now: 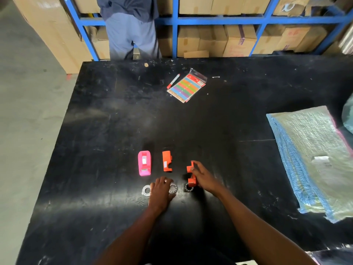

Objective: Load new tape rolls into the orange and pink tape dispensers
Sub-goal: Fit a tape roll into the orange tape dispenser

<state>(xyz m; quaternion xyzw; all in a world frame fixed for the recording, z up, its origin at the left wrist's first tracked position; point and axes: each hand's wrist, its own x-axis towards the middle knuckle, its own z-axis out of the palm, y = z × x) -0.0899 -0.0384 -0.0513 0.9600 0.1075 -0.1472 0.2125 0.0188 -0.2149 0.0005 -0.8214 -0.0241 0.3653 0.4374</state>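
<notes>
The pink tape dispenser (144, 163) stands closed on the black table (114, 121). The orange dispenser is apart in two halves: one half (167, 161) lies flat beside the pink one, and the other half (191, 175) is under the fingers of my right hand (203, 176), which grips it. Three clear tape rolls lie in a row nearer me: one (146, 190) at the left, one (173, 188) in the middle, one (188, 187) just below the held half. My left hand (160, 194) rests palm down between the left and middle rolls, fingertips touching the middle roll.
A packet of coloured strips (187, 86) and a red-capped marker (173, 81) lie at the far middle of the table. Bagged blue cloths (313, 155) cover the right side. A person (131, 27) stands beyond the far edge by blue shelving (219, 20) with cartons.
</notes>
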